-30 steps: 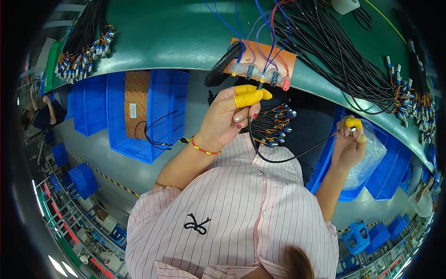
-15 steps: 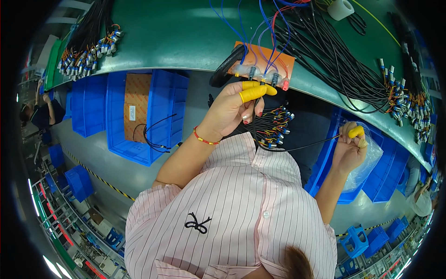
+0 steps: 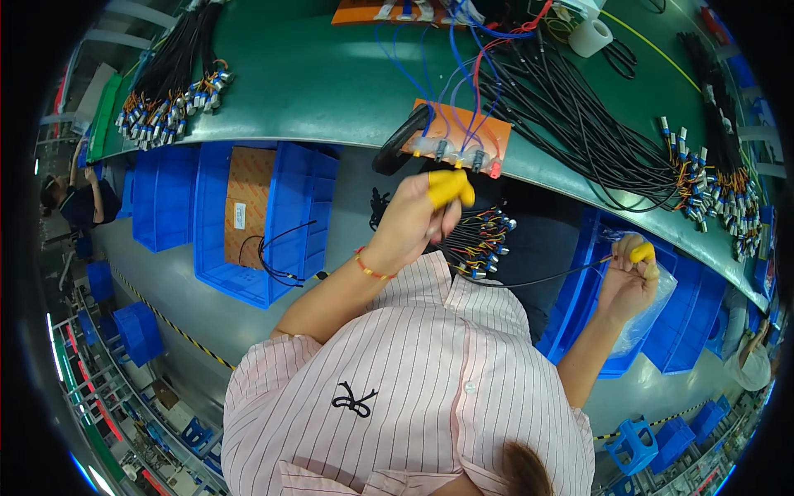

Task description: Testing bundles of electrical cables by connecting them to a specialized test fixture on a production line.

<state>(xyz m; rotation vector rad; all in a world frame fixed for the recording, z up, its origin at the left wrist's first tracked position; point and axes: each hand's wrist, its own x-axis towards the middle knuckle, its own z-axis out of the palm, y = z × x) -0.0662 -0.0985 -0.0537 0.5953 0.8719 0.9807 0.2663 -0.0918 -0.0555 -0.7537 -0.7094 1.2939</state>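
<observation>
My left hand, with yellow finger cots on its fingers, is closed around one end of a thin black cable. It sits just on my side of an orange board fixed at the bench edge, whose front edge carries a row of small connectors in yellow, black and red. The cable end in these fingers is hidden. The cable sags in front of my striped shirt and runs to my right hand. There my fingers, one in a yellow cot, pinch its other end, where a bit of orange wire shows.
Blue and red wires run from the board across the green bench. Bundles of black cables with metal plugs lie at right, another bundle at left. Blue bins stand below the bench; more plugged cables hang by my lap.
My left hand has drawn back slightly from the board's connectors toward my body, still with the cable. My right hand keeps its pinch. The whole view has tipped a little up toward the bench.
</observation>
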